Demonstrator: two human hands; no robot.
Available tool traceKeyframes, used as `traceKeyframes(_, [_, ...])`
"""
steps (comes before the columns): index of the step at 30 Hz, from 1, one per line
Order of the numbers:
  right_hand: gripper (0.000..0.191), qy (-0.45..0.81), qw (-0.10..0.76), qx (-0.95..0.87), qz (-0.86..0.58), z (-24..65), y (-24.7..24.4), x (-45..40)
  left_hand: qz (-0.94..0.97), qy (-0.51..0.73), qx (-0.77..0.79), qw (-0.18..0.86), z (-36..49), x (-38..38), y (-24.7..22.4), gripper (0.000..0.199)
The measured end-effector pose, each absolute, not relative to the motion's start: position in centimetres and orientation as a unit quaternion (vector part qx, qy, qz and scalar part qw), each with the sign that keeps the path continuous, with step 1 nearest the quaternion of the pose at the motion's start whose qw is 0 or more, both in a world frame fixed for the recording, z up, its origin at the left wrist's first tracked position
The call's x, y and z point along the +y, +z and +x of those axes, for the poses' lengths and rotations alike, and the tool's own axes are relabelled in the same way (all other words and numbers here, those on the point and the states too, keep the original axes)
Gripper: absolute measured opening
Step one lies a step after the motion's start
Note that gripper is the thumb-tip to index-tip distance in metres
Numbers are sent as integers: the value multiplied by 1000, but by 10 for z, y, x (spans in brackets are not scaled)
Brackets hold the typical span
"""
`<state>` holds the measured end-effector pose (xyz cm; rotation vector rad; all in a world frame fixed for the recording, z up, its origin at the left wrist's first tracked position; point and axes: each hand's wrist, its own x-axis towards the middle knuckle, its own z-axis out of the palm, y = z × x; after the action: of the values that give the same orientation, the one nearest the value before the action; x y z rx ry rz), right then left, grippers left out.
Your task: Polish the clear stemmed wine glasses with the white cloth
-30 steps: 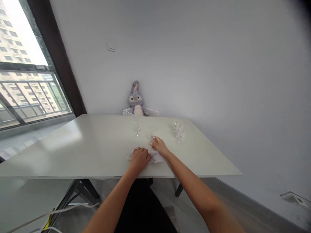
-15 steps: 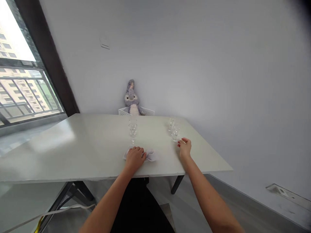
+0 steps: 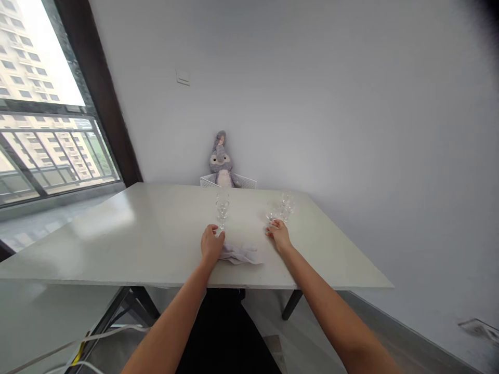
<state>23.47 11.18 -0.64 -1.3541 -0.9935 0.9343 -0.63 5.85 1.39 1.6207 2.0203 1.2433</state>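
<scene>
My right hand (image 3: pixel 279 235) is closed on the lower part of a clear stemmed wine glass (image 3: pixel 272 215). Just beyond it, more clear wine glasses (image 3: pixel 287 201) stand close together on the table's right part. My left hand (image 3: pixel 212 244) is beside the foot of another wine glass (image 3: pixel 222 209), thumb and fingers apart and nothing held. Behind that glass, the rim of a further one shows faintly. A crumpled pale cloth (image 3: pixel 240 254) lies close to the left hand, near the front edge.
The white table (image 3: pixel 156 234) ends at its front edge before my legs. Along the far edge, a grey plush toy (image 3: pixel 221 161) sits in a white perforated basket (image 3: pixel 246 181) by the wall. To the left is a window (image 3: pixel 58 150); white cables (image 3: pixel 97 335) run below.
My left hand has left the cloth and moved toward the left-hand glasses. My right hand has drawn one glass leftward from the right-hand group. The camera view has shifted slightly.
</scene>
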Motion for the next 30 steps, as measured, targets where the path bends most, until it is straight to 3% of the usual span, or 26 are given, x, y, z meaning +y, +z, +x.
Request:
traceKeyframes(5, [46, 431, 528, -463, -567, 183, 3, 126, 566, 338, 742, 125, -13, 95, 21, 39])
traceKeyframes(9, [50, 449, 503, -482, -560, 151, 5, 140, 585, 309, 741, 110, -13, 117, 18, 31])
traceKeyframes(14, [57, 466, 487, -497, -547, 129, 4, 150, 596, 311, 732, 115, -20, 128, 8, 19])
traceKeyframes(30, [55, 471, 458, -532, -535, 83, 2, 174, 573, 358, 732, 82, -42, 147, 0, 22])
